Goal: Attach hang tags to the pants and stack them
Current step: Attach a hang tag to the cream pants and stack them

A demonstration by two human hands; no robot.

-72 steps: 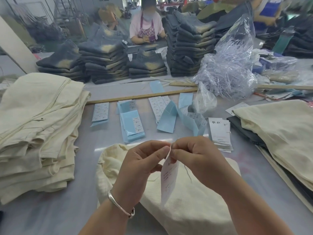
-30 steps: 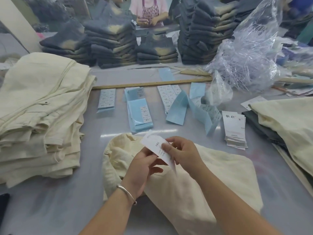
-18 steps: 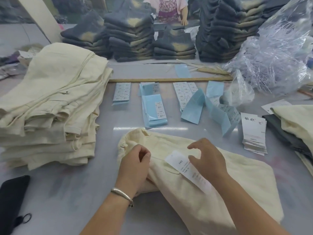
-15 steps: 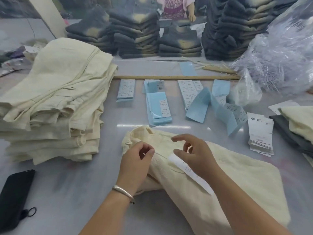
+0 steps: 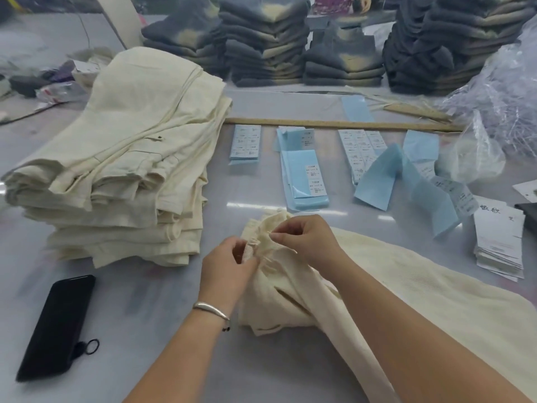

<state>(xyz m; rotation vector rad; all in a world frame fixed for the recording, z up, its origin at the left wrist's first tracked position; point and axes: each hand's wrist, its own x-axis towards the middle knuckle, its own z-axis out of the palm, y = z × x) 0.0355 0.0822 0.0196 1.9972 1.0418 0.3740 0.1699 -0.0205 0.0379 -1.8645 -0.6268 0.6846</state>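
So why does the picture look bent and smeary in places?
Head view: the wide lens bows the wooden ruler and stretches the edges; overhead light glares off the table; the dark jeans stacks at the back look soft; the left hand and right hand stay fairly sharp.

Cream pants (image 5: 421, 286) lie bunched — stack (image 5: 125, 158) beside

Grey table (image 5: 151, 315). Near left: black phone (image 5: 56, 327) lying flat. Left side: stack of folded cream pants (image 5: 125, 158). Near middle: one cream pair (image 5: 421, 286), spread toward the right. Centre: blue label sheets (image 5: 305, 175) in a row, wooden ruler (image 5: 334, 123) behind. Right edge: pile of white hang tags (image 5: 498, 242). Far edge: dark folded stacks (image 5: 261, 45); far right, clear plastic bags (image 5: 499, 97).
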